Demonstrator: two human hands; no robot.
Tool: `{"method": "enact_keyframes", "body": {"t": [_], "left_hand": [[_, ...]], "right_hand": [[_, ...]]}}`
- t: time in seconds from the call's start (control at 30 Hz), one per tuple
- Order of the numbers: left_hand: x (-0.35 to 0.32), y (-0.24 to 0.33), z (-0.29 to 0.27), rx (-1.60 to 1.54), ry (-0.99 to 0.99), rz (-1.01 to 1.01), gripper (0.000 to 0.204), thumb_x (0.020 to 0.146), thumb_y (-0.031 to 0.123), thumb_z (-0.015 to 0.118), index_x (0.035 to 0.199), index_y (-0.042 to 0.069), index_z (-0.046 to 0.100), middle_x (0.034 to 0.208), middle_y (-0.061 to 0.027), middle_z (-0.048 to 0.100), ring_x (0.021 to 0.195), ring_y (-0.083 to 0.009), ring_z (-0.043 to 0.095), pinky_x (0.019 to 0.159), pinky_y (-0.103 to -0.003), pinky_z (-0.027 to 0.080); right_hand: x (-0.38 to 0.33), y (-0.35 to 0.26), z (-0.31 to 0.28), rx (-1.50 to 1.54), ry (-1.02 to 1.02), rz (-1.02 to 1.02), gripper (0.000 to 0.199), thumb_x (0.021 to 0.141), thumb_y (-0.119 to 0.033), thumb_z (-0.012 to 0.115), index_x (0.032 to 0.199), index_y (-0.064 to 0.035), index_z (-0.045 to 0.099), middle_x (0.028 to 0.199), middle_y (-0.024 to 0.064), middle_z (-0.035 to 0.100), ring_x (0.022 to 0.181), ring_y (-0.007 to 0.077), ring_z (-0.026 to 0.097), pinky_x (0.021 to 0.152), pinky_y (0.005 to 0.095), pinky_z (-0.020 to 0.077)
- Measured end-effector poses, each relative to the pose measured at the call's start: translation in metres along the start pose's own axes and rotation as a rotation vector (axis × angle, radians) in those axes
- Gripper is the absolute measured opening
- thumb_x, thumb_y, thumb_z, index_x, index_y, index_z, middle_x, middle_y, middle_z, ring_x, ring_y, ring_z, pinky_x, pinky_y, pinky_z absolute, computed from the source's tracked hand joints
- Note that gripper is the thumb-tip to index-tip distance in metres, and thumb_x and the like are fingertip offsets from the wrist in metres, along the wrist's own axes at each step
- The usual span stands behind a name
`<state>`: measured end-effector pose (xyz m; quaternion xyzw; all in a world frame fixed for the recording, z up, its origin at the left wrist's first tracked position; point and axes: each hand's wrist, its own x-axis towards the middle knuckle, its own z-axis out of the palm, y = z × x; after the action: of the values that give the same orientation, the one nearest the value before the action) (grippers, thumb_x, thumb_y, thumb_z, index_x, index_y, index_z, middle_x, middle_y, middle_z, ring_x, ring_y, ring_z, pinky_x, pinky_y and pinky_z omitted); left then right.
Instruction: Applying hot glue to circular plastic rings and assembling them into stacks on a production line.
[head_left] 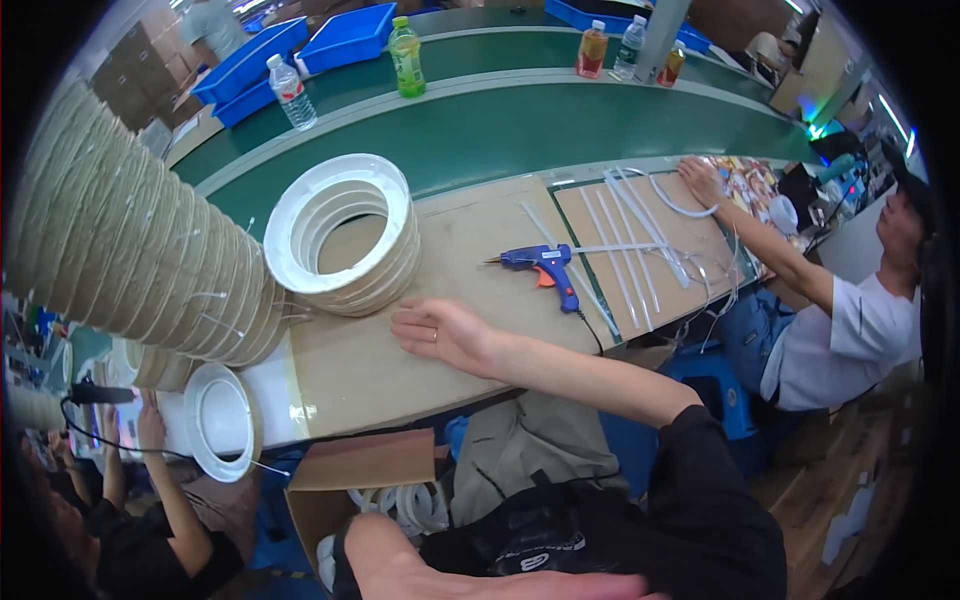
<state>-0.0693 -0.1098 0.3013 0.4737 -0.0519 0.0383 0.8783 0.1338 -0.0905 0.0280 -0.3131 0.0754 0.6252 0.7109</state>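
My right hand [445, 335] rests over the brown cardboard [480, 225] on the bench, fingers loosely bent with nothing in them and a ring on one finger. Just beyond its fingertips stands a short stack of white plastic rings [390, 200] with beige-wrapped sides. To the right of that lies a blue glue gun [540, 265] with an orange trigger, its nozzle pointing left. My left hand [560, 587] is close at the lower edge, mostly cut off, so its fingers cannot be made out. A tall, leaning stack of beige cord-wrapped rings [130, 230] rises at the left.
Clear plastic strips [625, 245] lie on a board at the right, where a co-worker's hand [703, 182] reaches in. Another co-worker's hand [150, 425] is at the left, near a white ring [190, 420]. Bottles [407, 60] stand along the green conveyor [500, 130]. An opened carton [365, 460] holds white rings.
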Motion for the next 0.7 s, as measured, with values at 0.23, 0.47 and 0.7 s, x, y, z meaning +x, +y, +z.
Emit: {"method": "enact_keyframes", "body": {"t": [0.23, 0.47, 0.7], "left_hand": [[-0.040, -0.010, 0.060, 0.005, 0.413, 0.009, 0.029, 0.095, 0.019, 0.059, 0.105, -0.008, 0.067, 0.125, -0.0346, 0.058, 0.118, -0.0363, 0.060, 0.102, -0.039, 0.048], [-0.038, 0.062, 0.075, 0.413, 0.500, -0.391, 0.040, 0.092, 0.020, 0.067, 0.121, -0.006, 0.063, 0.128, -0.0273, 0.059, 0.113, -0.0349, 0.064, 0.101, -0.037, 0.047], [-0.071, 0.046, 0.096, 0.853, 0.506, -0.154, 0.019, 0.098, 0.020, 0.058, 0.112, 0.012, 0.067, 0.146, -0.0347, 0.040, 0.145, -0.0444, 0.027, 0.113, -0.051, 0.029]], "right_hand": [[-0.032, -0.020, 0.043, -1.413, -0.214, -0.992, 0.048, 0.087, -0.006, 0.060, 0.133, -0.0037, 0.051, 0.133, 0.0141, 0.057, 0.093, 0.0207, 0.068, 0.072, 0.0316, 0.0567], [0.011, -0.033, 0.071, -1.903, -0.118, -1.317, 0.044, 0.081, -0.014, 0.068, 0.124, -0.0063, 0.059, 0.129, 0.0137, 0.059, 0.082, 0.0311, 0.069, 0.071, 0.0415, 0.0567], [0.011, -0.062, 0.063, -1.974, -0.159, -1.143, 0.025, 0.083, -0.011, 0.068, 0.108, -0.0092, 0.069, 0.106, 0.0065, 0.068, 0.087, 0.0295, 0.069, 0.076, 0.0410, 0.0561]]}}
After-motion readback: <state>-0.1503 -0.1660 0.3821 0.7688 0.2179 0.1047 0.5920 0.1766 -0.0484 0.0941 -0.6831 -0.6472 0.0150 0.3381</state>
